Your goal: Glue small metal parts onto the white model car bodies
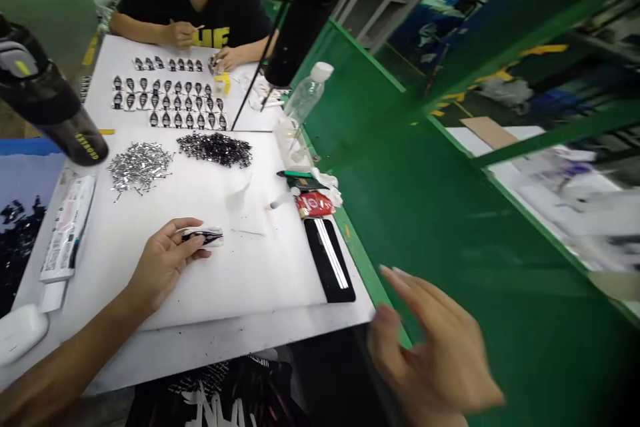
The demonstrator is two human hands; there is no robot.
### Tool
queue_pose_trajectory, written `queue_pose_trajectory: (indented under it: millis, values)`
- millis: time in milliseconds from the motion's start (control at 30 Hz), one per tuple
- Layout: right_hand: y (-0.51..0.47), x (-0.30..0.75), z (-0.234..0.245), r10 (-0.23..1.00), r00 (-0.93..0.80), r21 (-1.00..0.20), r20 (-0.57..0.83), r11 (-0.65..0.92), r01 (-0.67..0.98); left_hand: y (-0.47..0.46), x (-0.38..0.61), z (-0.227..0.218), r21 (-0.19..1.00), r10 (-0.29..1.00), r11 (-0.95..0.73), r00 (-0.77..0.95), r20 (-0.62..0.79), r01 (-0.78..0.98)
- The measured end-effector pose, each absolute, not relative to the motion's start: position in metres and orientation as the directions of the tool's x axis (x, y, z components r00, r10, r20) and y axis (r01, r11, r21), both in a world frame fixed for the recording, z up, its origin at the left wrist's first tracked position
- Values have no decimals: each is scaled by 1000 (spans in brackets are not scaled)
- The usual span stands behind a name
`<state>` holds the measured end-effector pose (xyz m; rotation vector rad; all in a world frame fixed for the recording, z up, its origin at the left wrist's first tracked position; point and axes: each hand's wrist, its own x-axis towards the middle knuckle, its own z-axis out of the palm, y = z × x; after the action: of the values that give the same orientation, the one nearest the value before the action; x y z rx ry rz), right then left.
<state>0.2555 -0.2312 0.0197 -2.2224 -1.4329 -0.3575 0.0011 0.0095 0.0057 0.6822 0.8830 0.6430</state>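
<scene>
My left hand (163, 260) rests on the white foam sheet (235, 267) and pinches a small black and silver part (203, 235) between thumb and fingers. My right hand (430, 347) hangs off the table's right edge over the green surface, blurred by motion, with its fingers stretched out and nothing in them. A pile of silver metal pieces (140, 165) and a pile of small black pieces (216, 148) lie at the far side of the sheet.
A black phone (330, 259) and a red packet (314, 204) lie along the right edge. A glue tube (67, 227) and white earbud case (20, 330) sit left. A plastic bottle (306, 95) stands behind. Across the table a person (200, 0) works over rows of assembled parts (167, 103).
</scene>
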Motion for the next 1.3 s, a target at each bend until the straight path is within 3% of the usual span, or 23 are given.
queue_pose_trajectory:
  millis: [100,200,500,633,833,967,1067,1300]
  values:
    - [-228,257,0,800,438,-194,410,-393,899,9,0,6,764,739,616,477,-476,-192]
    - [-237,257,-16,827,469,-229,309,-414,881,9,-1,7,779,742,605,472,-477,-165]
    - [-243,264,-36,879,443,-231,177,-400,887,9,0,9,797,760,582,454,-465,-157]
    - [-249,262,-34,895,401,-154,196,-375,914,9,-1,8,797,762,583,447,-469,-158]
    - [-241,254,-29,883,404,-245,240,-347,905,9,0,9,795,762,584,445,-469,-162]
    - [-228,253,-30,925,328,-265,194,-272,925,9,0,10,791,760,589,446,-474,-163]
    - [-228,255,-33,943,284,-200,175,-249,948,9,0,10,789,757,593,447,-476,-163]
    - [-253,245,-33,935,222,-78,276,-208,975,9,1,9,795,762,585,448,-468,-163]
